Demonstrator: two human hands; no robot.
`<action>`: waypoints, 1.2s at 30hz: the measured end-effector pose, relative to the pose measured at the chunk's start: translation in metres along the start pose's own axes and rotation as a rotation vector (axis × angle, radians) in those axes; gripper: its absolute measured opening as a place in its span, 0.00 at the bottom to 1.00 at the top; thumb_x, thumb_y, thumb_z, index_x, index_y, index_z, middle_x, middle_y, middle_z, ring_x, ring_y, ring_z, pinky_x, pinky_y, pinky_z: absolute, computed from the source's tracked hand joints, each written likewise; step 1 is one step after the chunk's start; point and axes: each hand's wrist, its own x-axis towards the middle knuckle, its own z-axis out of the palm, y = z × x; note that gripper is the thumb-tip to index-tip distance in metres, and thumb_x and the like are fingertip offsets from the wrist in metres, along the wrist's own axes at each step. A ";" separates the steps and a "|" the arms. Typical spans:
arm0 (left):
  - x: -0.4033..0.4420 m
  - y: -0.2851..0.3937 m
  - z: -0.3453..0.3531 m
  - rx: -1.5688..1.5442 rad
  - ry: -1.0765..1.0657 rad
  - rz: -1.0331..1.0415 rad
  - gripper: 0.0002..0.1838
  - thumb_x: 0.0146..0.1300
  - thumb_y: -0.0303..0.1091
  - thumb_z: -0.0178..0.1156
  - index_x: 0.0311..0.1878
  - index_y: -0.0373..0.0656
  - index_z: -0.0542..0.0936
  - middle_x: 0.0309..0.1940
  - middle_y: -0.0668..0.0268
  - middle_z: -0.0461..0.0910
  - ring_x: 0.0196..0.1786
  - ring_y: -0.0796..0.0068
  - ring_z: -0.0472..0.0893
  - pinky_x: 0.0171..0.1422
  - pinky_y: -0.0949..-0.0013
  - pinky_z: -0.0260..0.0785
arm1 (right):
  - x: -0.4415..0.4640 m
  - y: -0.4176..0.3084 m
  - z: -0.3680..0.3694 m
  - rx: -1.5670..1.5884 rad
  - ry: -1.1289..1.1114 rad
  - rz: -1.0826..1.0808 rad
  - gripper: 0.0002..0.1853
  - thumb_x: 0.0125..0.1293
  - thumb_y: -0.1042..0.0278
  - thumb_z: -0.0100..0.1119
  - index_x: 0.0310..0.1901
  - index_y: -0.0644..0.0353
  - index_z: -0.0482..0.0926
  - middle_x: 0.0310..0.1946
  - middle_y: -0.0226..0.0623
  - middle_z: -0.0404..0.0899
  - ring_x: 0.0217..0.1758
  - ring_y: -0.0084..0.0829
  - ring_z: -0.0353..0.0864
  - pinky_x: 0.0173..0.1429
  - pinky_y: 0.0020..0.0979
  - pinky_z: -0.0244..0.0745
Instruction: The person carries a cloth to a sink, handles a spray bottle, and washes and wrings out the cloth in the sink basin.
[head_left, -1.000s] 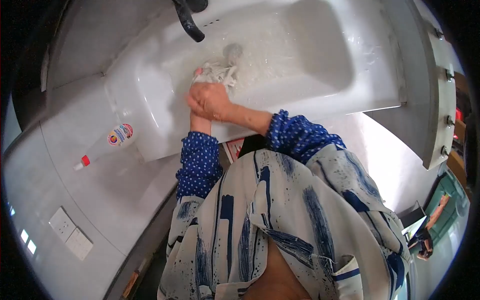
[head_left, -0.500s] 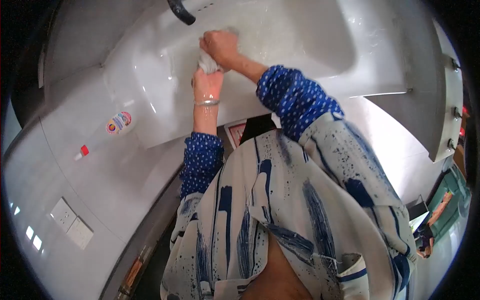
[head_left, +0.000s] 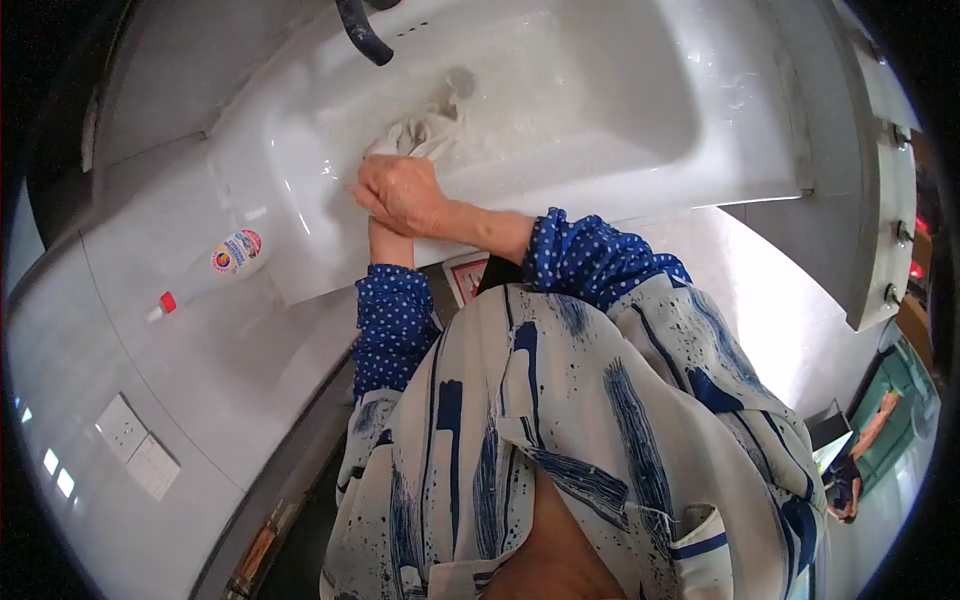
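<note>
A wet white cloth [head_left: 418,136] lies bunched in the white sink basin [head_left: 640,150], trailing from my hands toward the drain. My right hand [head_left: 402,193] is closed, its knuckles up and fingers curled at the near end of the cloth. Directly beneath it is my left hand, whose fingers are hidden; only the left forearm [head_left: 390,247] shows below. Both hands are at the basin's near left side. How the cloth runs between the two hands cannot be seen.
A dark faucet [head_left: 364,33] hangs over the basin's back left, near the round drain [head_left: 461,83]. On the left counter lies a clear bottle [head_left: 237,252] with a red cap and a colourful label. A wall socket [head_left: 125,428] is at the lower left, cabinet knobs [head_left: 903,232] at the right.
Both hands have moved down toward my body, and my right hand now covers my left hand and wrist. More of the cloth shows spread in the basin, and the drain is uncovered.
</note>
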 end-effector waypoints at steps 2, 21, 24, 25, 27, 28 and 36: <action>0.025 -0.005 0.052 0.090 0.545 -0.074 0.21 0.64 0.44 0.41 0.55 0.42 0.68 0.54 0.63 0.69 0.56 0.67 0.68 0.60 0.62 0.62 | 0.016 0.016 -0.007 -0.064 -0.020 0.017 0.10 0.53 0.60 0.55 0.22 0.55 0.76 0.20 0.42 0.77 0.29 0.45 0.78 0.35 0.41 0.71; 0.050 0.021 0.089 0.212 0.952 -0.293 0.47 0.59 0.57 0.49 0.67 0.35 0.40 0.65 0.42 0.44 0.63 0.43 0.58 0.66 0.49 0.53 | 0.085 0.155 -0.128 -0.537 0.049 0.437 0.17 0.57 0.51 0.54 0.35 0.59 0.78 0.29 0.46 0.79 0.36 0.46 0.78 0.38 0.44 0.72; 0.056 -0.014 0.086 0.248 1.015 -0.399 0.41 0.61 0.57 0.46 0.66 0.39 0.45 0.64 0.46 0.50 0.62 0.46 0.61 0.65 0.52 0.56 | 0.078 0.168 -0.114 -0.297 -0.125 0.387 0.18 0.57 0.51 0.55 0.40 0.57 0.76 0.32 0.48 0.78 0.37 0.46 0.78 0.39 0.41 0.72; 0.060 -0.026 0.085 0.185 1.049 -0.487 0.36 0.64 0.55 0.43 0.66 0.41 0.48 0.63 0.50 0.55 0.61 0.50 0.64 0.64 0.53 0.58 | 0.069 0.151 -0.092 -0.444 -0.213 0.371 0.15 0.55 0.54 0.56 0.41 0.53 0.78 0.33 0.43 0.79 0.38 0.44 0.78 0.41 0.40 0.72; 0.059 -0.040 0.038 0.115 0.895 -0.446 0.33 0.63 0.55 0.45 0.62 0.42 0.55 0.59 0.55 0.61 0.60 0.57 0.65 0.62 0.56 0.60 | 0.036 0.087 -0.068 -0.256 -0.180 0.190 0.11 0.54 0.57 0.57 0.33 0.55 0.76 0.30 0.43 0.78 0.34 0.46 0.77 0.37 0.42 0.72; 0.056 -0.045 0.029 0.043 0.763 -0.407 0.30 0.62 0.55 0.47 0.59 0.43 0.61 0.55 0.60 0.68 0.58 0.64 0.67 0.60 0.58 0.62 | 0.022 0.044 -0.061 -0.191 -0.163 0.173 0.11 0.55 0.58 0.56 0.29 0.56 0.74 0.28 0.45 0.77 0.31 0.48 0.76 0.34 0.42 0.71; 0.061 -0.043 0.062 0.243 0.992 -0.282 0.19 0.65 0.43 0.43 0.54 0.44 0.69 0.52 0.65 0.71 0.55 0.69 0.70 0.57 0.61 0.65 | 0.063 0.067 -0.064 -0.358 -0.133 0.257 0.14 0.59 0.53 0.51 0.28 0.56 0.75 0.24 0.42 0.77 0.26 0.44 0.78 0.30 0.41 0.71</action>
